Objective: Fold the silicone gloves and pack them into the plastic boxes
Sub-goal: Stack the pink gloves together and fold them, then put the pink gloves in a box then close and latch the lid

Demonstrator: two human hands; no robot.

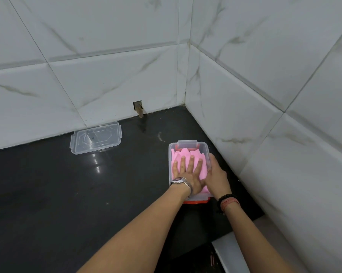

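- The pink silicone glove lies folded inside a clear plastic box on the dark countertop, near the tiled wall corner.
- The left hand, with a wristwatch, lies flat on the glove, fingers straight and spread, pressing it down.
- The right hand, with bead bracelets at the wrist, rests on the box's right rim; whether its fingers curl around the rim cannot be told.
- A red edge shows under the box's near end.
- The clear lid lies well apart to the left, against the wall.
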